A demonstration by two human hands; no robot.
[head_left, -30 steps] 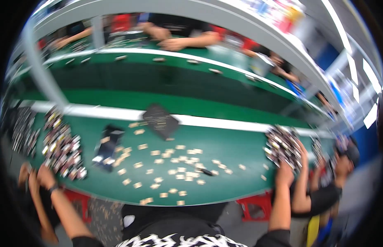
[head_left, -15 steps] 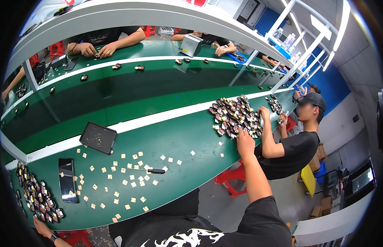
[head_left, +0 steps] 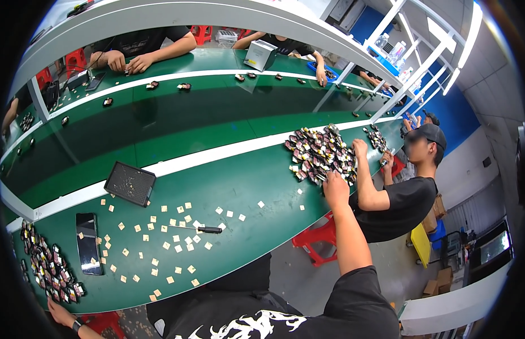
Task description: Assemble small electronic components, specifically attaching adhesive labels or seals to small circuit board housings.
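My right hand reaches to the near edge of a large heap of small black parts with pink and white faces. Its fingers are bent together at the heap; what lies between them is too small to make out. Far to the left, my left hand, with a dark band at the wrist, is at the table's near edge. It lies against the lower end of a second heap of similar parts. Its fingertips are partly hidden there.
Between the heaps lie a black phone, a screwdriver, a black tray and several small pale square pieces. A belt with spaced parts runs behind a white rail. A co-worker works close at my right.
The view has shifted slightly. My right hand stays at the heap's near edge, its fingers a little changed. Across the belt, a person's hand has moved to the blue tray.
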